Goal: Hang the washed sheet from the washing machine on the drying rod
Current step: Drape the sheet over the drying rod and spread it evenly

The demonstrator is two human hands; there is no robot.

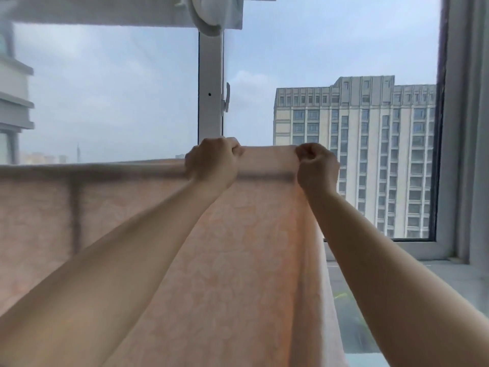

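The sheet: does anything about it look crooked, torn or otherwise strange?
No tear or stain shows. The sheet is uneven: both hands, left and right, pinch its top edge higher than the stretch further left.

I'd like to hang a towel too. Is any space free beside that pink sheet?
Right of the right hand, toward the window frame, nothing hangs, though no rod shows there. Left of the left hand the sheet fills everything to the picture's edge.
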